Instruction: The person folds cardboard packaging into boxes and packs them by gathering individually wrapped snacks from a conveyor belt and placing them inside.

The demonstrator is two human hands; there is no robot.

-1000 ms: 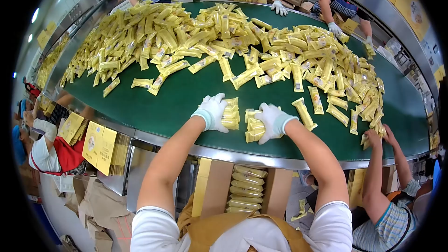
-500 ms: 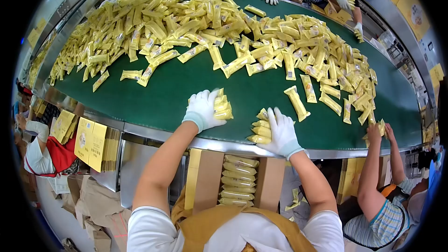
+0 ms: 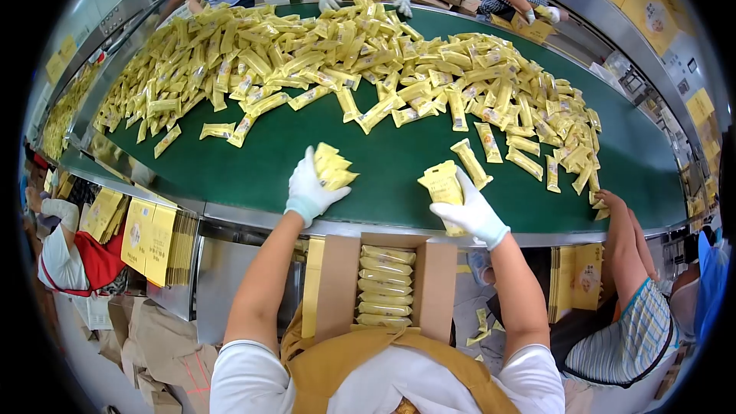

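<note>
My gloved left hand (image 3: 311, 188) is wrapped round the left side of a bunch of yellow packets (image 3: 333, 167) above the green belt. In my gloved right hand (image 3: 471, 208) is another group of yellow packets (image 3: 443, 186), tilted so that a broad printed face shows; how many it holds is hidden. The hands are apart, near the belt's front edge. Below and between them stands an open cardboard box (image 3: 337, 289) with a row of several yellow packets (image 3: 385, 277) lying stacked inside. A large heap of loose packets (image 3: 261, 54) covers the far side of the green belt (image 3: 268, 172).
A metal rail (image 3: 368, 231) runs along the belt's front edge. Folded yellow cartons (image 3: 153, 239) stand at the left. Co-workers' gloved hands are across the belt, and a co-worker's bare hand (image 3: 609, 201) is at the right. Brown paper (image 3: 165, 337) lies lower left.
My hands have moved further apart, each with its packets. The right group has been raised and turned. Across the belt, a co-worker's gloved hands have moved to the heap's far edge.
</note>
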